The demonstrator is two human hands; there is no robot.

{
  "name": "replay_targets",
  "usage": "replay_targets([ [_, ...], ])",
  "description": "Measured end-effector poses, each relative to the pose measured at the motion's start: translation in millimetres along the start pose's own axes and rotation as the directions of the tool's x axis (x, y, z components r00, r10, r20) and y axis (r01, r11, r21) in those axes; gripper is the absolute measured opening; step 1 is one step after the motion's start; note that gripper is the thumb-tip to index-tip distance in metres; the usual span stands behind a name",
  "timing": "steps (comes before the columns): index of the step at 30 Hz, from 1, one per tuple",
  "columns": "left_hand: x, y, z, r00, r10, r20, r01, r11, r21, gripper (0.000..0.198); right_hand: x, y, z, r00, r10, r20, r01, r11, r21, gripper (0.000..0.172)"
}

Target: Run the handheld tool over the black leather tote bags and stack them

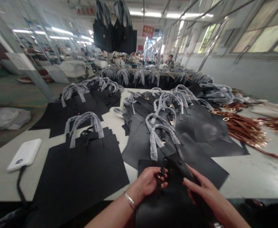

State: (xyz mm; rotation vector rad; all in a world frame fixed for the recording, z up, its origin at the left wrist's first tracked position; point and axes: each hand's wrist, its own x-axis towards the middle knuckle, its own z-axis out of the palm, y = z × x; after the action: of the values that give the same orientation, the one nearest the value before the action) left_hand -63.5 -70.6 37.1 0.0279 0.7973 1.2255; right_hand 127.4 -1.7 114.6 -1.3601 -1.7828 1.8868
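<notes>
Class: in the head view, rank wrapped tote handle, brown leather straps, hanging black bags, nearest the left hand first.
Left hand:
1. Wrapped tote handle, just ahead
2. Brown leather straps, right
3. Hanging black bags, far ahead

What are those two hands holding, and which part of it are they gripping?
A black tote bag, by the dark strap at its top edge: the left hand grips near the metal buckle, the right hand's fingers further along.

Fluorescent lights (153,14) are glowing across the ceiling (158,5), daylight is coming through the windows (262,38) above a grey wall (248,76), a red sign (148,31) is hanging far off, and a green floor (15,91) is stretching out beyond slanted metal poles (32,76).
</notes>
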Motion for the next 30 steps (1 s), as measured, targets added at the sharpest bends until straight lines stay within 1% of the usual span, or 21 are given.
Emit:
replay_targets([
  [2,-3,-4,-1.9,1.000,-0.015,-0.007,0.015,1.000,0.008,0.018,-5,1,-4,1.000,0.009,0.000,-0.010,1.000,-0.010,0.090],
  [3,-3,-7,-2.4,1.000,0.017,-0.020,-0.016,0.999,0.036,0.019,-9,2,-6,1.000,0.016,-0.005,-0.016,1.000,-0.010,0.091],
  [5,-3,-15,-2.3,0.988,0.141,-0.061,-0.132,0.983,0.126,0.023,-17,7,-8,0.999,0.035,-0.009,-0.035,0.999,-0.005,0.093],
  [7,-1,-24,-1.2,0.949,0.295,-0.111,-0.261,0.933,0.247,0.032,-23,13,-9,0.998,0.058,0.007,-0.058,0.998,0.000,0.095],
  [9,2,-31,-0.4,0.895,0.429,-0.125,-0.363,0.861,0.356,0.036,-28,18,-9,0.997,0.082,0.016,-0.081,0.997,-0.007,0.097],
  [11,5,-36,-1.2,0.850,0.517,-0.100,-0.437,0.798,0.415,0.036,-32,21,-7,0.995,0.099,0.027,-0.098,0.995,-0.031,0.097],
  [13,6,-38,-3.4,0.819,0.571,-0.060,-0.487,0.746,0.454,0.036,-35,21,-4,0.993,0.109,0.054,-0.106,0.993,-0.057,0.093],
  [17,3,-38,-9.3,0.784,0.621,0.015,-0.529,0.655,0.539,0.037,-36,18,4,0.988,0.113,0.108,-0.103,0.990,-0.098,0.087],
  [20,0,-38,-12.8,0.756,0.652,0.050,-0.552,0.595,0.584,0.041,-28,16,13,0.987,0.088,0.138,-0.073,0.991,-0.112,0.083],
  [22,0,-39,-14.4,0.752,0.657,0.048,-0.550,0.586,0.595,0.046,-20,15,18,0.992,0.044,0.118,-0.032,0.994,-0.105,0.080],
  [26,1,-37,-15.1,0.781,0.624,-0.035,-0.488,0.644,0.589,0.059,-9,12,17,0.999,-0.033,0.010,0.034,0.994,-0.101,0.080],
  [28,0,-35,-14.5,0.797,0.602,-0.045,-0.476,0.673,0.566,0.056,-10,10,12,1.000,-0.024,0.013,0.025,0.995,-0.092,0.082],
  [30,-2,-32,-13.7,0.821,0.570,-0.033,-0.478,0.718,0.506,0.050,-16,10,7,0.999,0.008,0.037,-0.004,0.996,-0.090,0.083],
])
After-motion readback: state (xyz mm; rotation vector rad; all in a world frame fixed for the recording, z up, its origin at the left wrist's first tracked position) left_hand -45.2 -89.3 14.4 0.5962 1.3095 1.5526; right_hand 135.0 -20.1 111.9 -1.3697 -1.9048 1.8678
